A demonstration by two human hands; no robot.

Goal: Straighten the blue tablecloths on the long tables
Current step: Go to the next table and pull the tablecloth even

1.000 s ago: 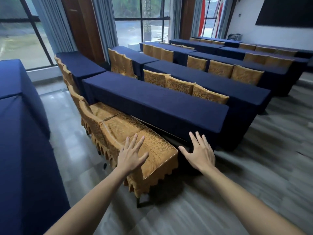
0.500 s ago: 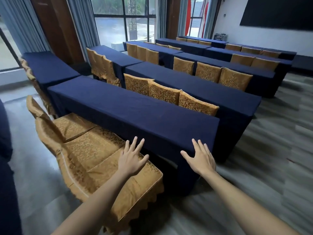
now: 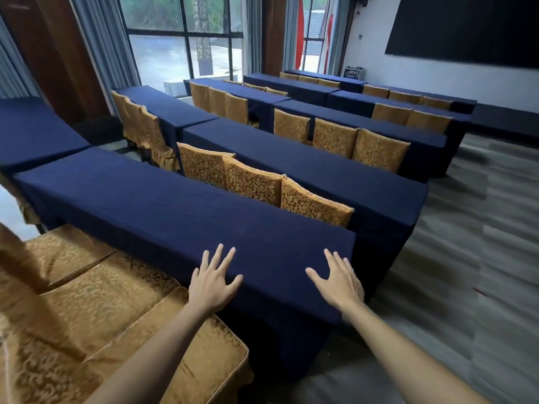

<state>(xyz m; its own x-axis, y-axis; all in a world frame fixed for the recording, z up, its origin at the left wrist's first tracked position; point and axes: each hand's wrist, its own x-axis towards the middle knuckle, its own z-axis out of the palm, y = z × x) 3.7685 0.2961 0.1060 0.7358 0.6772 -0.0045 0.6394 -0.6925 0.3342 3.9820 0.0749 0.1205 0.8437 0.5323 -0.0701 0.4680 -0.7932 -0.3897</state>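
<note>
- Rows of long desks under dark blue cloths are filling a hall with grey wood-look flooring [image 3: 466, 258], tall windows [image 3: 180, 39] at the back and a large dark screen [image 3: 466, 27] on the right wall.
- Gold patterned chair covers are showing behind each row; three chair backs [image 3: 253, 185] are standing just beyond the nearest desk, and padded gold seats [image 3: 96, 301] are sitting at its near side, lower left.
- The blue tablecloth [image 3: 163, 211] on the nearest desk is lying across the top and hanging over the near edge and the right end, its surface looking mostly smooth.
- The left hand [image 3: 214, 279] is lying palm down on the cloth at the near edge, fingers spread wide and gripping nothing.
- The right hand [image 3: 338, 279] is also lying flat and splayed near the right-hand corner of the same desk, holding nothing; whether its palm is pressing fully onto the cloth cannot be told.
- Both forearms are reaching in from the bottom of the view, the left one passing over the closest gold seat.
- Compared with half a second ago, the hands are now over the desk top rather than hovering short of its near edge, with the left no longer above the seat cushion.
- The view is sitting closer to the desk than before, so the near seats are showing less of their backs and the desk corner is lying just beside the right hand.
</note>
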